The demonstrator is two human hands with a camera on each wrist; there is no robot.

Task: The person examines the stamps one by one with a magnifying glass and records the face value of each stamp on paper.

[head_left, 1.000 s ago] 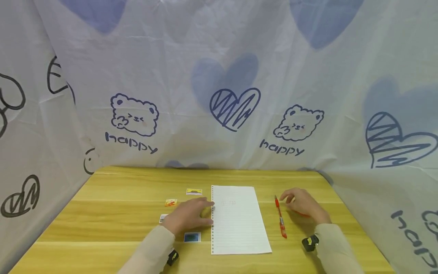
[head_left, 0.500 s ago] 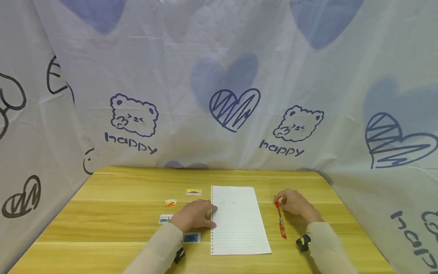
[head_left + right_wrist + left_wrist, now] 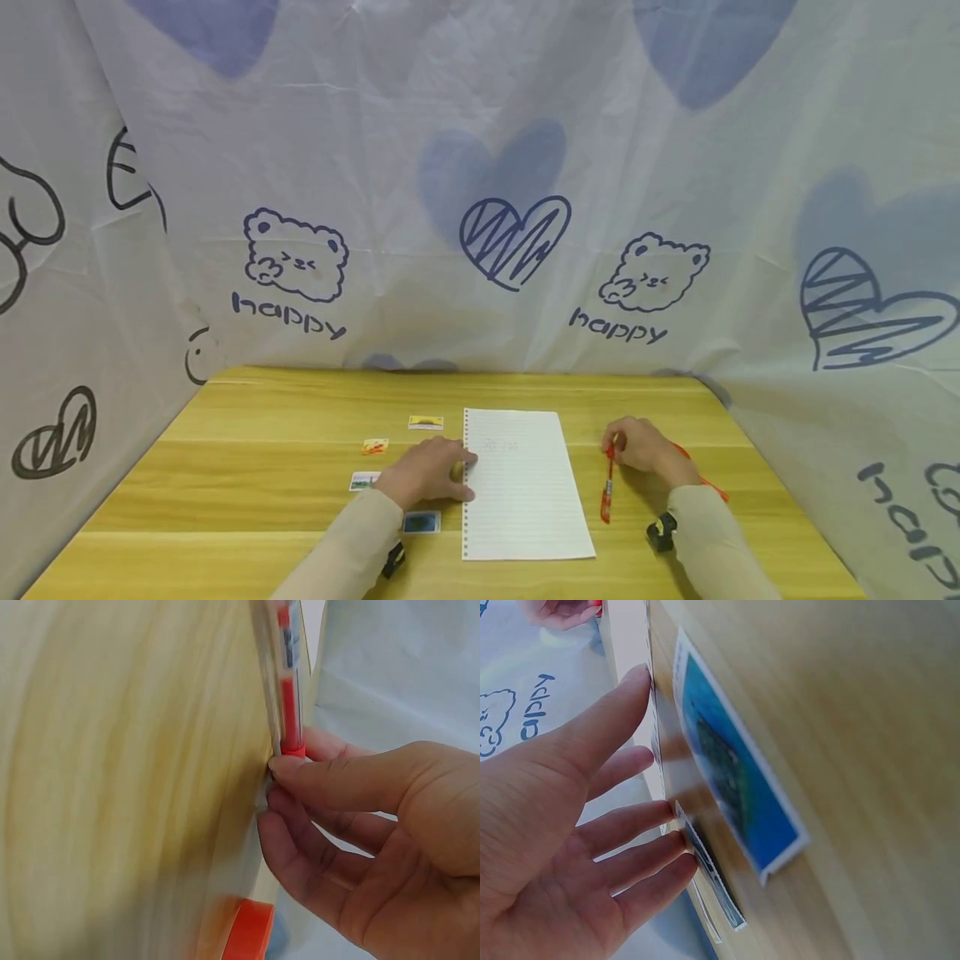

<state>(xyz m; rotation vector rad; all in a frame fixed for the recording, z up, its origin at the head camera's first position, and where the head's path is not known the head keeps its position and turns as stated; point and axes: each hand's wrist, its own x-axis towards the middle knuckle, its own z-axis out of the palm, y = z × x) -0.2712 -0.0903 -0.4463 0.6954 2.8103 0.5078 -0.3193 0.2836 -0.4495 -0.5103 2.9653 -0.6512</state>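
A sheet of lined paper point(image 3: 528, 508) with punched holes along its left edge lies on the table, faint writing near its top. My left hand point(image 3: 426, 472) rests at that edge, thumb and fingers spread and fairly straight, holding nothing. Right of the sheet, a red pen point(image 3: 607, 493) with a clear barrel points toward me. The thumb and fingers of my right hand point(image 3: 643, 446) pinch its far end, which they partly hide. In the right wrist view the pen point(image 3: 291, 705) lies close along the tabletop, its red end point(image 3: 293, 750) against the thumb.
Several small picture cards lie left of the sheet: a yellow card point(image 3: 426, 422), a red-and-yellow card point(image 3: 374, 447), a landscape card point(image 3: 363, 481) and a blue card point(image 3: 422, 522). A red object point(image 3: 715, 490) lies behind my right wrist, partly hidden. A printed cloth point(image 3: 420, 350) hangs behind the table.
My right hand has moved left onto the pen and pinched its far end; the pen's near end has swung left. My left hand has shifted slightly right onto the sheet's edge.
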